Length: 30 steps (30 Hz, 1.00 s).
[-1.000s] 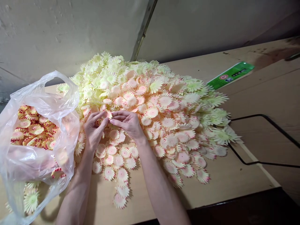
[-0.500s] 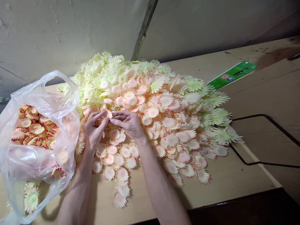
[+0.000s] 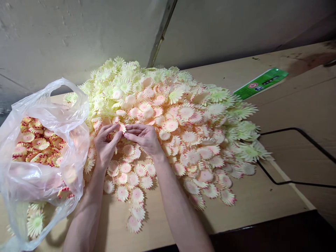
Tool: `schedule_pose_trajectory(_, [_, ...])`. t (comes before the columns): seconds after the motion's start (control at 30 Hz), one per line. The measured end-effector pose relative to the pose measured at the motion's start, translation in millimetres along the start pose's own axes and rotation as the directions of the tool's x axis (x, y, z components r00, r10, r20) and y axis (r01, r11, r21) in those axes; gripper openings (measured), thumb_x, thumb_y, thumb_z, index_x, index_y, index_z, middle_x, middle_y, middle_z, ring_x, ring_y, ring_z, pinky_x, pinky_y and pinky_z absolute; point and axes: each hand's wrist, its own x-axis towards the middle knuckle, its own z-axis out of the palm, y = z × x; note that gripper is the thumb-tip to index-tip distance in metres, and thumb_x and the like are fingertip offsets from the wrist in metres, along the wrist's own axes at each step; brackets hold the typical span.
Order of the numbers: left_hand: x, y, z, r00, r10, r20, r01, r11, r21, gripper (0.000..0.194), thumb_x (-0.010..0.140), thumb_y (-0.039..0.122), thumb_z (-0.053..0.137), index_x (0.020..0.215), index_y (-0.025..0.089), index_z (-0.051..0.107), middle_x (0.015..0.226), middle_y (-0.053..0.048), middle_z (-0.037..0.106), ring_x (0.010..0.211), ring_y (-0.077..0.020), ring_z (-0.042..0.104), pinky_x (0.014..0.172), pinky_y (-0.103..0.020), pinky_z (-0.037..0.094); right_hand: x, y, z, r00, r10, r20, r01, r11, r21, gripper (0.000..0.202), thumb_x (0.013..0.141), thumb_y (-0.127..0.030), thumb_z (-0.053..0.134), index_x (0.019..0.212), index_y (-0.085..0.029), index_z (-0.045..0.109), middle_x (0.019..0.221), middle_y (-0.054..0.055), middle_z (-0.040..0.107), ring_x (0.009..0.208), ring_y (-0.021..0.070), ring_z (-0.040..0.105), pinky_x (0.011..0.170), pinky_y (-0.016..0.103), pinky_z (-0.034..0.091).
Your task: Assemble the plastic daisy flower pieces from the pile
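Beneath my left fingers [image 3: 117, 138] and right fingers [image 3: 138, 131] runs one desk [image 3: 257, 196]. One heap of daisy-shaped flowers [image 3: 189, 112], too many to count, surrounds them and spreads rightward. One translucent plastic bag [image 3: 31, 178] of red-edged flowers [image 3: 39, 144] crowds their left. Well right are one bent black wire [image 3: 315, 144] and one green pack [image 3: 258, 84], its print too small to read. One small flower [image 3: 122, 128] sits between my fingertips: left pinched on it, right nearly together at its edge, their hold unclear.
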Motion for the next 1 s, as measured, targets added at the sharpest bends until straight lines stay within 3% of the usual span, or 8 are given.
schedule_pose_trajectory(0.3, [0.8,1.7,0.6,1.000,-0.018,-0.010,0.018,1.000,0.004,0.026,0.080,0.037,0.082,0.103,0.023,0.082,0.102,-0.007,0.076,0.092,-0.0177,0.071,0.067,-0.025,0.054,0.4,0.8,-0.1,1.000,0.010,-0.008,-0.010,1.000,0.009,0.035,0.057,-0.026,0.096,0.088,-0.021,0.082,0.084,0.002,0.083,0.077,0.0169,0.079,0.081,0.029,0.067])
schedule_pose_trajectory(0.53, [0.4,2.7,0.2,0.999,-0.041,0.001,0.041,0.999,0.005,0.027,0.081,0.037,0.082,0.103,0.023,0.082,0.104,-0.007,0.075,0.088,-0.0166,0.071,0.056,-0.021,0.048,0.4,0.6,0.2,1.000,0.017,-0.020,-0.017,1.000,-0.006,0.035,0.057,-0.026,0.096,0.087,-0.020,0.081,0.085,0.002,0.083,0.077,0.0184,0.079,0.083,0.033,0.067])
schedule_pose_trajectory(0.73, [-0.1,1.8,0.0,1.000,-0.028,0.005,0.028,0.999,-0.017,0.025,0.081,0.033,0.083,0.103,0.024,0.082,0.103,-0.006,0.075,0.090,-0.0159,0.070,0.061,-0.022,0.050,-0.6,1.0,0.8,1.000,0.000,-0.020,0.000,1.000,-0.020,0.033,0.058,-0.024,0.095,0.087,-0.021,0.082,0.084,0.002,0.083,0.076,0.0176,0.079,0.081,0.031,0.067])
schedule_pose_trajectory(1.0, [-1.5,1.6,0.1,0.997,-0.070,0.032,0.071,0.997,-0.032,0.028,0.080,0.037,0.083,0.105,0.024,0.082,0.106,-0.006,0.073,0.075,-0.0111,0.066,0.046,-0.017,0.041,-0.5,2.1,1.4,0.998,-0.035,-0.046,0.033,0.999,-0.027,0.031,0.058,-0.024,0.095,0.086,-0.020,0.082,0.081,0.001,0.082,0.072,0.0167,0.078,0.076,0.029,0.067])
